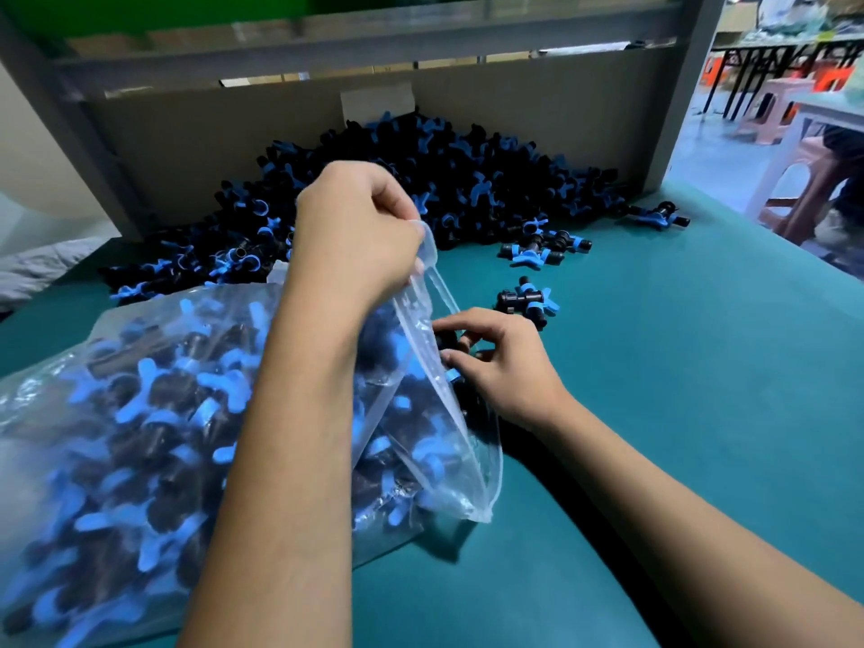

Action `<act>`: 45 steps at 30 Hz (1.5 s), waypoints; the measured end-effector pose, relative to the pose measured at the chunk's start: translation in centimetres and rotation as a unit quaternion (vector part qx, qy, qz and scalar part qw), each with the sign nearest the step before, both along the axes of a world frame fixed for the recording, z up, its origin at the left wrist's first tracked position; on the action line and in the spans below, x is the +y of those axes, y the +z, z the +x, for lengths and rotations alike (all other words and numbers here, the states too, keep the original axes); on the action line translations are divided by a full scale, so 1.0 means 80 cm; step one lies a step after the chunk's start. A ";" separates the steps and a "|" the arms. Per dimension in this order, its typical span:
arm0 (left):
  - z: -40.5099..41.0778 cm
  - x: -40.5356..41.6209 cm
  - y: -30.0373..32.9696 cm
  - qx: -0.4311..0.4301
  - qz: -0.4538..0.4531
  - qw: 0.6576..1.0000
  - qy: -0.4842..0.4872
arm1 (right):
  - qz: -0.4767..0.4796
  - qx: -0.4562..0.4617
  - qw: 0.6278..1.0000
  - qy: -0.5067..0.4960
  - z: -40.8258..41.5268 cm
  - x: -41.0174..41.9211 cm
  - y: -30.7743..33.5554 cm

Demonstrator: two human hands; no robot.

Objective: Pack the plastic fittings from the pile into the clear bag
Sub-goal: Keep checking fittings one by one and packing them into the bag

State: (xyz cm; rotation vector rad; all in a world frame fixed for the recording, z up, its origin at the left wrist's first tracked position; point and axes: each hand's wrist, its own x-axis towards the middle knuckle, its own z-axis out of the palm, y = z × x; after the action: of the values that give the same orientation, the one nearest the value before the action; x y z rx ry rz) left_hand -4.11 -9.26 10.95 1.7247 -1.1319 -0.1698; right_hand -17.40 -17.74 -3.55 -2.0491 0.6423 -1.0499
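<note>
— Bag (140,437) first: where is it?

— On the green table (678,413), at eight o'clock from the middle of the view, lying on its side and stuffed with black-and-blue fittings. Its mouth faces three o'clock.

— And the hands?

— The left hand (355,240) pinches the upper lip of the bag and lifts it. The right hand (500,362) is at the mouth, fingers curled round a fitting (449,341) — mostly hidden by the plastic.

— The pile (397,189)?

— At twelve o'clock, heaped against a cardboard wall (514,109). A few loose fittings (537,250) lie at two o'clock, apart from the heap.
</note>
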 end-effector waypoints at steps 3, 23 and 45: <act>-0.005 -0.015 -0.007 0.031 -0.057 0.998 -0.012 | -0.072 -0.001 0.996 -0.048 0.017 0.009 0.004; -0.034 -0.038 -0.068 -0.141 0.218 0.966 0.000 | -0.107 0.139 0.934 -0.313 -0.004 -0.039 0.012; -0.015 -0.045 -0.081 0.002 0.155 0.984 -0.084 | 0.312 -0.263 0.913 0.006 -0.060 -0.065 0.007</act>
State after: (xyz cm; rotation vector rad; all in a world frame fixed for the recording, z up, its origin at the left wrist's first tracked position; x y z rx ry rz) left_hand -5.28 -12.83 4.47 1.8956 -1.3006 -0.4748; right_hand -22.20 -22.92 -3.03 -1.1531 0.5775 -1.1402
